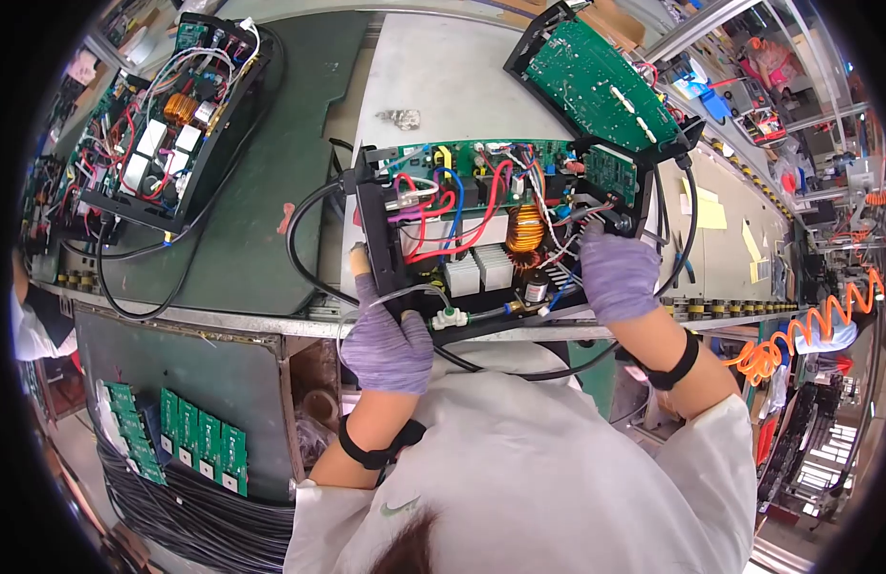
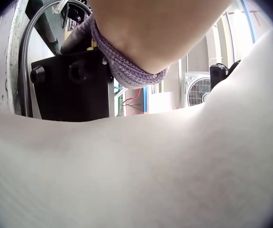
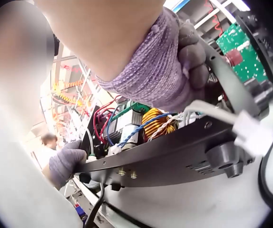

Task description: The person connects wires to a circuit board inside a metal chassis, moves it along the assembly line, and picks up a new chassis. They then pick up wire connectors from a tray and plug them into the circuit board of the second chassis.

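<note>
An open black chassis [image 1: 376, 234] packed with boards, coloured wires, white heatsinks and a copper coil [image 1: 526, 230] stands before me on the bench. In purple knit gloves, my left hand [image 1: 390, 335] grips its left front corner, the thumb and fingers around the end panel. My right hand [image 1: 619, 275] is at the right end; the right wrist view shows its curled fingers [image 3: 192, 61] holding the end panel's edge. A loose white connector [image 3: 253, 134] hangs over the front side there. A green board [image 1: 601, 86] in a black frame stands raised behind the right end. The left wrist view mostly shows sleeve.
A second open chassis [image 1: 175, 143] lies on the green mat [image 1: 271, 230] to the left. Black cables [image 1: 304, 225] loop around both units. Roller strips [image 1: 739, 308] edge the bench at right, beside a coiled orange hose [image 1: 801, 335]. Green boards [image 1: 204, 435] sit below left.
</note>
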### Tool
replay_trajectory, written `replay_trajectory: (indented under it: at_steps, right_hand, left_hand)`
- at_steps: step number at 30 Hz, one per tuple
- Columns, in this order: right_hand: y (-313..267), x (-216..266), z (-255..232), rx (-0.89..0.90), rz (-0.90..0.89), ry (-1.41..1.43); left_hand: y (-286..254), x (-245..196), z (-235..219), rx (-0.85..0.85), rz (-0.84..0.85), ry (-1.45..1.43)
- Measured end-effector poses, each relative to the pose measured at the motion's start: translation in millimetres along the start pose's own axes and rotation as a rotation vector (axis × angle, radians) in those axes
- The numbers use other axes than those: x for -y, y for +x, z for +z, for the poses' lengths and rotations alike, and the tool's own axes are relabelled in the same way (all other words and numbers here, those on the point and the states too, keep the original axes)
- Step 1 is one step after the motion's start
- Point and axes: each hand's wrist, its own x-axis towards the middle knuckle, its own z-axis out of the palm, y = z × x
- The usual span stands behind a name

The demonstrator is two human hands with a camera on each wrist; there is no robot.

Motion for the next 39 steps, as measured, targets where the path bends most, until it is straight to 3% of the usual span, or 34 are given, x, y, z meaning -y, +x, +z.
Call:
replay_trajectory:
  at_steps: [6, 8, 14, 15, 18, 24, 26, 30, 31, 35, 37, 38, 39]
  right_hand:
    - [16, 3, 9, 0.028, 0.026, 0.145]
    - [15, 3, 7, -0.006, 0.019, 0.168]
    - [16, -4, 14, -0.172, -0.066, 0.194]
    - [20, -5, 18, -0.347, -0.135, 0.199]
    - [23, -7, 11, -0.203, -0.065, 0.169]
    - [25, -27, 18, -0.648, -0.269, 0.487]
    - [30, -30, 21, -0.806, -0.290, 0.603]
    - [41, -33, 39, -0.773, -0.085, 1.109]
    - [39, -32, 45, -0.648, 0.034, 1.282]
    - [40, -43, 47, -0.603, 0.369, 1.432]
    - [38, -50, 44, -0.662, 0.279, 1.426]
    - [37, -54, 45, -0.687, 0.233, 1.422]
    - [39, -62, 44, -0.828, -0.005, 1.230]
  left_hand:
    - [2, 8, 6, -0.045, 0.121, 0.006]
    - [2, 3, 3, -0.019, 0.048, -0.003]
    - [5, 2, 2, 0.027, -0.044, 0.083]
    - [6, 2, 3, 0.027, -0.043, 0.099]
    - [11, -3, 1, 0.055, -0.088, 0.127]
    - [36, -14, -1, 0.012, -0.013, 0.208]
    - [49, -24, -4, 0.089, -0.080, 0.254]
    - [84, -29, -3, 0.203, -0.091, 0.400]
    - [91, -31, -3, 0.225, -0.094, 0.444]
    - [96, -57, -7, 0.269, -0.182, 0.590]
    - [94, -70, -10, 0.226, -0.186, 0.592]
    - [91, -65, -7, 0.183, -0.055, 0.612]
    - [90, -54, -2, 0.141, 0.077, 0.630]
